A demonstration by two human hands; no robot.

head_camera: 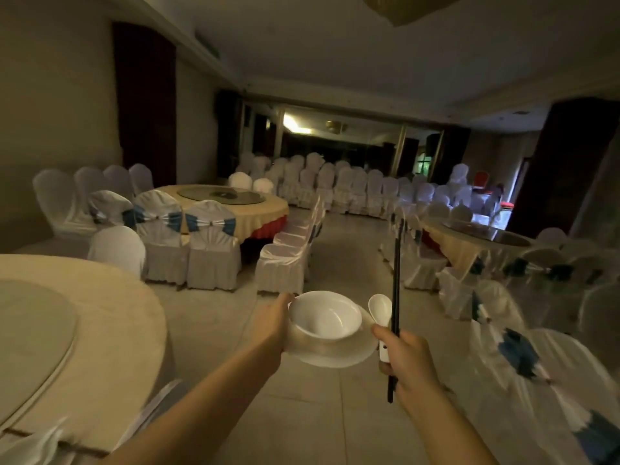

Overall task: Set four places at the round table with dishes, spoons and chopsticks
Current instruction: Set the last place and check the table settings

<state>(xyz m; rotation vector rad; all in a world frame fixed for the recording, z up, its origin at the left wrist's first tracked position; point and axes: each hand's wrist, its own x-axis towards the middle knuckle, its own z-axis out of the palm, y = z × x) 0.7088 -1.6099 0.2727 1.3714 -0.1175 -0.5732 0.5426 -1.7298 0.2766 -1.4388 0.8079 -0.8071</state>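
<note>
My left hand (272, 325) grips the left rim of a white plate (335, 354) held in the air over the floor. On the plate rests a white bowl (325, 315), tilted slightly. In my right hand (407, 355) are a white spoon (380, 308), its scoop pointing up, and dark chopsticks (396, 280) that stand nearly upright. A round table (110, 330) with a beige cloth and a glass turntable (33, 333) lies at the left, beside my left arm.
White-covered chairs (280, 266) line both sides of a tiled aisle ahead. A second round table (235, 204) stands at the back left, a third (469, 239) at the right. Chairs with blue sashes (536, 360) are close on my right. The room is dim.
</note>
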